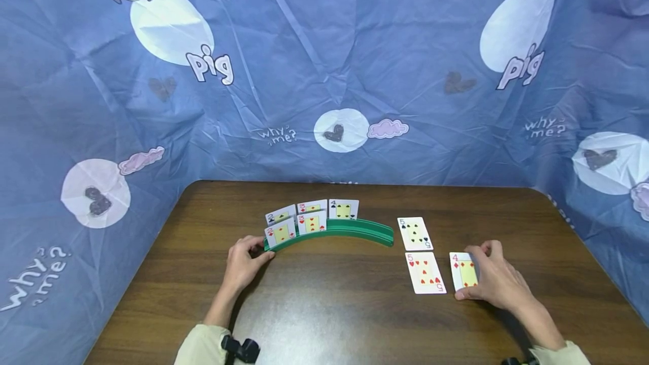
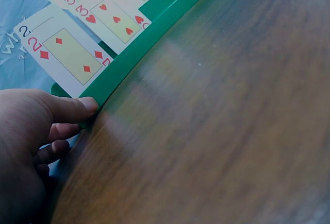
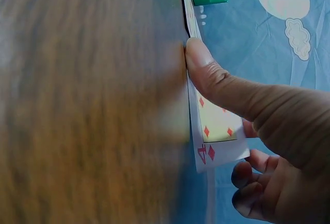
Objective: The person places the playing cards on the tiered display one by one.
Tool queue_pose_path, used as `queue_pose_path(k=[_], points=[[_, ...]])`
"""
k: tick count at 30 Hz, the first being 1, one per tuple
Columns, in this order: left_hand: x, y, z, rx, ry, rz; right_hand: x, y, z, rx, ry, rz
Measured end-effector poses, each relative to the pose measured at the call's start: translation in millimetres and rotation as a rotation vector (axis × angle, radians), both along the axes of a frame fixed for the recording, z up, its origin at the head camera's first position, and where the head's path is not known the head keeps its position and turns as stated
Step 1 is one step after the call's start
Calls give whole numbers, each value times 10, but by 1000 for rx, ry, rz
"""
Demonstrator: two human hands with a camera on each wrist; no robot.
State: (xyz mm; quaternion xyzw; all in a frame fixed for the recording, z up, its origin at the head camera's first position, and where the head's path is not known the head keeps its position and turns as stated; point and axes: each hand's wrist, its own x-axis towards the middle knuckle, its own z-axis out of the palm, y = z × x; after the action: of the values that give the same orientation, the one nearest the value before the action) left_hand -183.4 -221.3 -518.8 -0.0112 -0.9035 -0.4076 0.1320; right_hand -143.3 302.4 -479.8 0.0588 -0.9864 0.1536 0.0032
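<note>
A curved green card holder (image 1: 360, 231) stands on the table. In its back row are a two of spades (image 1: 279, 215), a red three (image 1: 311, 206) and a four of spades (image 1: 343, 209). The two of diamonds (image 2: 64, 54) and three of hearts (image 2: 114, 22) stand in the front row. My left hand (image 1: 242, 263) pinches the holder's left end between thumb and fingers. At the right, my right hand (image 1: 499, 277) grips the four of diamonds (image 1: 462, 271) by its edges, the thumb along the near side. Part of that card is hidden under the hand.
Left of my right hand, a five of spades (image 1: 414, 234) and a five of hearts (image 1: 425, 272) lie face up, one above the other. A brown wooden table (image 1: 334, 308) lies beneath everything. A blue printed cloth (image 1: 284, 72) hangs behind its far edge.
</note>
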Motion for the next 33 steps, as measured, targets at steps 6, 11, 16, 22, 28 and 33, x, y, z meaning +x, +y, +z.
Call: queue_pose_path(k=[6,11,16,22,28,33], points=[[-9,6,-6,-5,3,1,4,19,-7,11,42,4],[-7,11,-28,-5,7,-2,37,40,32,-6,53,11],[-1,9,-30,-3,15,-4,89,91,135,-39,143,72],[-4,6,-14,-1,25,0,125,161,253,-35,264,120],[-1,1,-11,-2,26,-4,154,206,326,-67,387,171],[2,3,-5,4,23,-3,160,210,416,-77,434,183]])
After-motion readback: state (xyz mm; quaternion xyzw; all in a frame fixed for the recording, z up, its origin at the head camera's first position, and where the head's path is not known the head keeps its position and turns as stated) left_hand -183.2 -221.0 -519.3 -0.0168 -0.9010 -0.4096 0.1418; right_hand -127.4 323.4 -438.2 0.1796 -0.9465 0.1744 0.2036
